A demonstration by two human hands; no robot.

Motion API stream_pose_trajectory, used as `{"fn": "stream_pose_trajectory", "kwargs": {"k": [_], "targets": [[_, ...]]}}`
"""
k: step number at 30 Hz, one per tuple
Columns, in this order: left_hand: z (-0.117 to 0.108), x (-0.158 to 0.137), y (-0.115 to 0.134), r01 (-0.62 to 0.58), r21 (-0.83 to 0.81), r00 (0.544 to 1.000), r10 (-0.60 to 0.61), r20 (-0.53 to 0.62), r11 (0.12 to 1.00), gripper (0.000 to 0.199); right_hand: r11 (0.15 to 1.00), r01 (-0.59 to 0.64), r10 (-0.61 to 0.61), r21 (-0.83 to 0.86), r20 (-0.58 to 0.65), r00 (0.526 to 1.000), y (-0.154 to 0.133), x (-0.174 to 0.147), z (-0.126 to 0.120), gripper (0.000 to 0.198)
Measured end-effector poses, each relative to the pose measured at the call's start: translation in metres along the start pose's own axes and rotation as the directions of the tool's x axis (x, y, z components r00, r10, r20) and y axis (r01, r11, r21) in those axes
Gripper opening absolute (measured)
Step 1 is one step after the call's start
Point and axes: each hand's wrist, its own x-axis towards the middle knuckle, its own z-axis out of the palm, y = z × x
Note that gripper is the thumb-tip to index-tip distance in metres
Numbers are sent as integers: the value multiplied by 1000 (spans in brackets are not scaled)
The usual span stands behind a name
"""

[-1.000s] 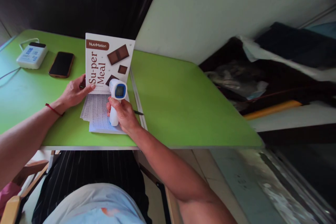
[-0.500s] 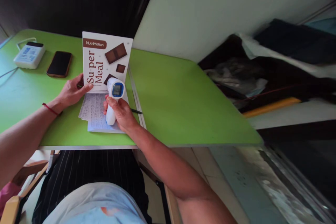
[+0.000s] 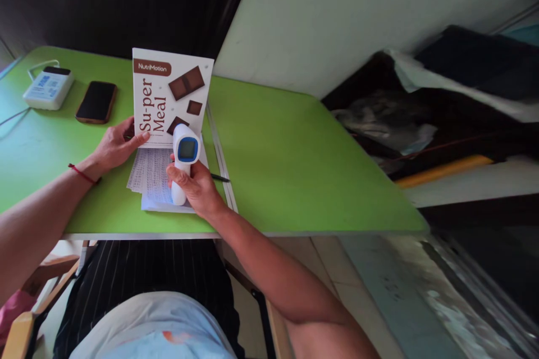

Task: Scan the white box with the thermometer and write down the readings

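My left hand [image 3: 120, 143] grips the lower left corner of a white box [image 3: 174, 87] printed "NutriMotion Su-per Meal", its thumb on the front and its fingers behind. The box stands upright, facing me. In my right hand [image 3: 197, 188] is a white infrared thermometer [image 3: 181, 190] with a blue-rimmed screen, held by its handle. Its head overlaps the lower right part of the box from my viewpoint; whether they touch I cannot tell. Below the box lie sheets of paper [image 3: 154, 176] covered in writing, partly hidden by the thermometer and hand.
A phone [image 3: 96, 102] and a white device with a cable [image 3: 49, 88] lie at the left on the green table [image 3: 303, 168]. Beside the papers is a dark pen [image 3: 220, 178]. A dark panel and a pale wall stand behind; a cluttered shelf [image 3: 387, 123] is on the right.
The thermometer has tilted slightly and its screen looks blanker than before. My right thumb sits a little lower on the handle. The left hand and the box have hardly moved.
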Motion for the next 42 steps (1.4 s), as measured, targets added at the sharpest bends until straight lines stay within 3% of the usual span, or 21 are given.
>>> {"fn": "stream_pose_trajectory", "kwargs": {"k": [6,11,13,16,19,21,24,26,30,34,38,42], "targets": [[0,1,-4,21,6,1000,-21,7,1000,69,994,4,-12,-112,-76,997,-17,-26,2,50],[-1,0,-1,13,-1,1000,-13,5,1000,70,997,-1,-1,-71,-20,1000,-26,-47,10,45],[0,0,0,15,-8,1000,-15,12,1000,71,993,35,-36,-111,-9,999,-31,-47,1,44],[0,0,0,22,-21,999,-22,25,1000,71,957,104,-108,-270,-1,994,-41,-35,-34,45],[1,0,-1,26,-71,999,-24,25,997,72,815,49,-91,-577,-45,995,-49,-17,-80,51],[2,0,-4,36,-107,999,-34,23,994,73,626,-73,-51,-776,-135,990,-50,-6,-102,53],[4,0,-11,43,-136,999,-42,11,990,76,385,-186,1,-904,-201,980,-43,5,-116,42],[5,0,-15,26,-147,1000,-27,-4,989,81,329,-157,-16,-931,-172,985,-33,10,-119,38],[4,0,-16,-21,-167,1000,24,17,986,84,298,6,-116,-955,-30,993,-13,18,-125,45],[0,-1,-8,-35,-144,997,45,63,989,83,210,142,-266,-967,84,960,-4,15,-129,41],[-4,-2,-3,-52,21,997,51,50,998,82,86,242,-387,-967,191,902,-9,-1,-114,21],[-10,-3,-2,-54,216,995,33,98,975,70,-10,203,-426,-979,188,885,-13,-18,-95,19]]}}
